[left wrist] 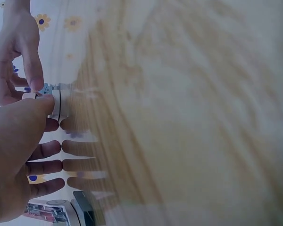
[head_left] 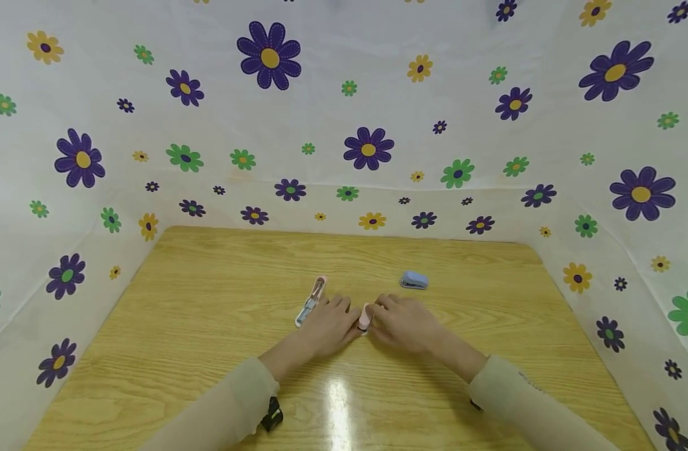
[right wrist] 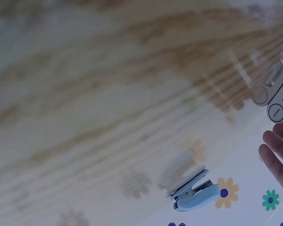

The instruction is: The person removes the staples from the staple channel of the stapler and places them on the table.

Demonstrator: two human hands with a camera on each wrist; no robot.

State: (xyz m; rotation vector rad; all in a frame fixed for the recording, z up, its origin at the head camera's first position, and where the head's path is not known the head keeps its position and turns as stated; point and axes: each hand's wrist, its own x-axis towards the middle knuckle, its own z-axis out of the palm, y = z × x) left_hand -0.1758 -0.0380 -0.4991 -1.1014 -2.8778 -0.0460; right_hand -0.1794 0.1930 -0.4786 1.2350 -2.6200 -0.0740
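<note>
A small pink stapler (head_left: 364, 317) stands on the table between the two hands, its white base showing in the right wrist view. My left hand (head_left: 332, 326) pinches its near side with thumb and forefinger, the other fingers stretched out along the tabletop in the left wrist view. From the other side my right hand (head_left: 408, 322) grips the same stapler at its top; part of that grip is hidden. Just left of the left hand lies a second pink stapler (head_left: 311, 302), opened out long. Beyond the right hand sits a blue stapler (right wrist: 195, 195).
The wooden table (head_left: 220, 313) has a glossy surface that mirrors the hands and staplers. A white flowered cloth (head_left: 321, 113) rises behind it and along both sides. Dark straps (head_left: 273, 414) show beneath the sleeves.
</note>
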